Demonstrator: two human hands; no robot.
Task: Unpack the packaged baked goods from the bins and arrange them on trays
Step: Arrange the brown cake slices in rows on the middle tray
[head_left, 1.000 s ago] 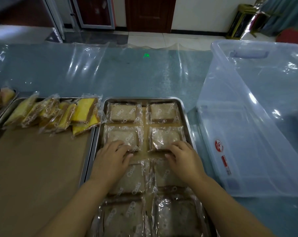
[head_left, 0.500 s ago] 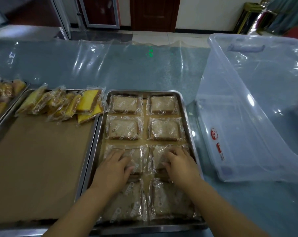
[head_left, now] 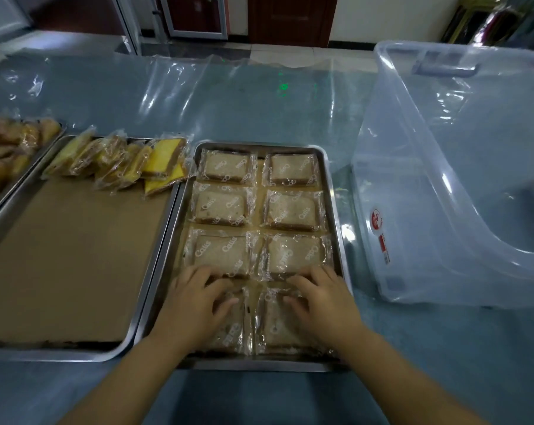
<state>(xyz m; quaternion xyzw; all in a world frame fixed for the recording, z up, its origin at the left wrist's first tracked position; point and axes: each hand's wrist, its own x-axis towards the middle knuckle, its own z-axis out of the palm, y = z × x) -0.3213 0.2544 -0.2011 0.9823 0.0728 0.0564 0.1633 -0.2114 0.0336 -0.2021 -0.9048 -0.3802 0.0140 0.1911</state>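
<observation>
Starting at the left edge of the frame, a steel tray (head_left: 57,130) of brown wrapped pastries (head_left: 5,148) was cut off by the border. Just beside it lay a paper-lined tray (head_left: 155,265), whose brown liner (head_left: 69,259) carried a row of yellow cake packets (head_left: 121,161) leaning on one another along its top edge. Close against that tray's right rim, in the middle of the frame, sat the centre tray (head_left: 336,225), which held eight bread packets (head_left: 224,207) in two columns of four rows. The left hand (head_left: 195,305) lay palm down on the bottom-left packet (head_left: 233,332) and covered most of it. Its fingers (head_left: 204,274) were straight and slightly spread, with the tips reaching over the seam onto the lower edge of the third-row left packet (head_left: 221,253) and the thumb pointing toward the gap between the columns. The right hand (head_left: 324,302) mirrored it on the bottom-right packet (head_left: 278,329). Its fingers (head_left: 318,273) were likewise flat and a little apart, and the tips touched the lower edge of the third-row right packet (head_left: 293,251). Both hands pressed flat on the wrappers, and the upper two rows lay well clear of the fingertips. On the right side of the frame a clear bin (head_left: 443,194) with a red label (head_left: 376,220) stood just beside the centre tray, on the table's plastic sheet (head_left: 229,102).
</observation>
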